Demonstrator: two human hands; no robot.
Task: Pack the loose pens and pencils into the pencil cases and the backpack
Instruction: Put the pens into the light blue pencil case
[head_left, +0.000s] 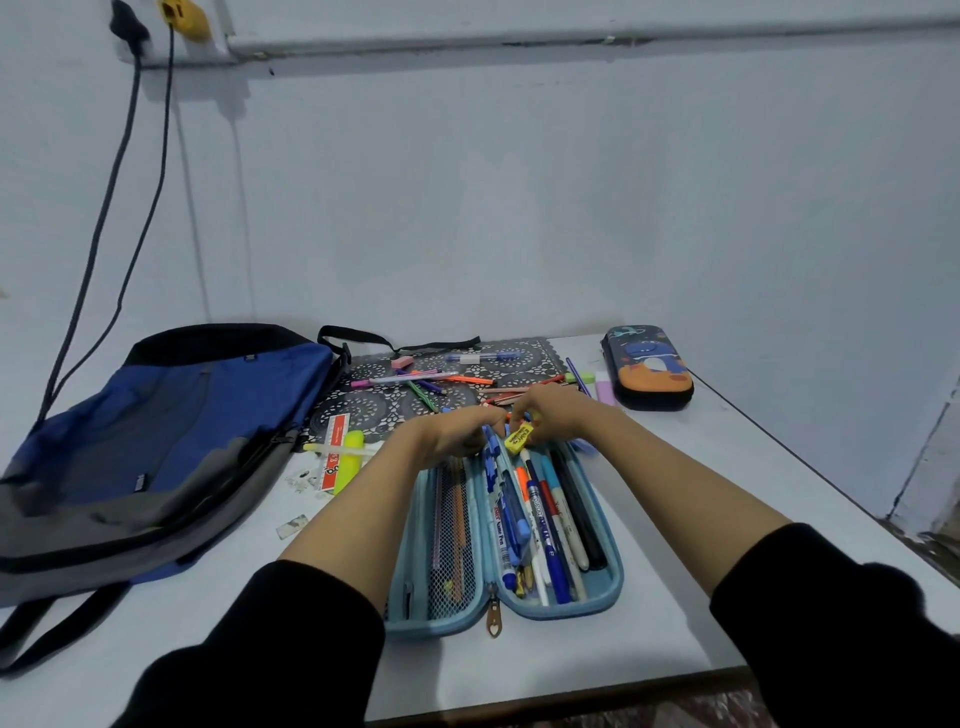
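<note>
Two hands are meeting over far end of open pencil case (608, 587) on counter (675, 493): right hand (550, 415) is pinching yellow eraser (519, 437) (light & stiff; grip long sides), w/ left hand (452, 434) curled, hold unclear.

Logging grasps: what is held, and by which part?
The right hand pinches the yellow eraser by its far end; whether the left hand holds anything cannot be told.

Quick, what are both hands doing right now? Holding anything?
Left hand: fingers curled over the open blue pencil case; cannot tell if it holds anything.
Right hand: pinches the yellow eraser.
</note>
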